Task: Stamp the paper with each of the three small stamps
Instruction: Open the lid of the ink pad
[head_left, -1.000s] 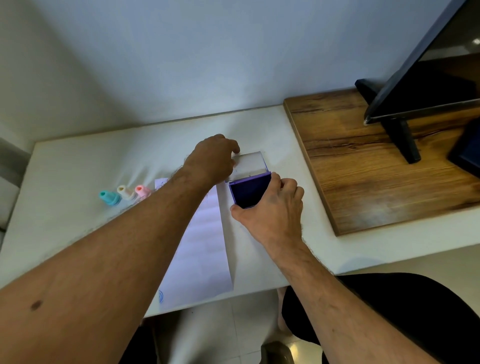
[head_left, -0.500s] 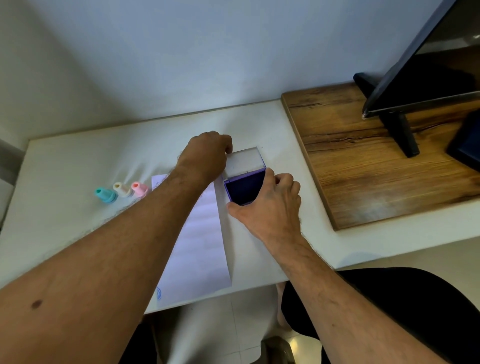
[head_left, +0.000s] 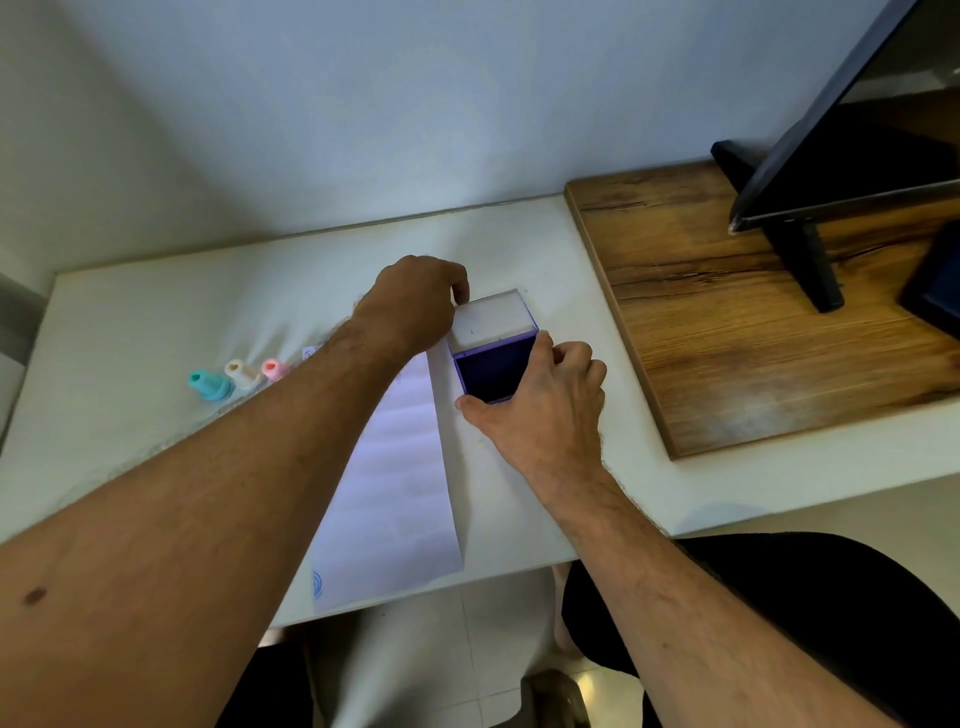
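Both my hands are on the ink pad (head_left: 491, 371), which sits on the white counter (head_left: 130, 322) just right of the paper (head_left: 395, 467). My left hand (head_left: 413, 301) is curled at the far left corner of its clear lid (head_left: 493, 317), fingers bent onto the lid's edge; the lid stands hinged back behind the pad. My right hand (head_left: 540, 410) grips the purple base from the near right side, thumb along the front edge and fingers wrapped over the right rim, so the dark blue ink surface shows between them.

The paper lies lengthwise toward me, its near end hanging a little past the counter's front edge, with a blue round mark near its near left corner. My left forearm crosses over its far end.

The three stamps stand in a row left of the paper: teal stamp (head_left: 209, 385) farthest left, cream stamp (head_left: 242, 373) in the middle, pink stamp (head_left: 275, 369) nearest the paper, close beside one another. Neither hand touches them.

To the right, a wooden board (head_left: 727, 332) lies on the counter and carries a monitor (head_left: 852, 135) on its black stand.
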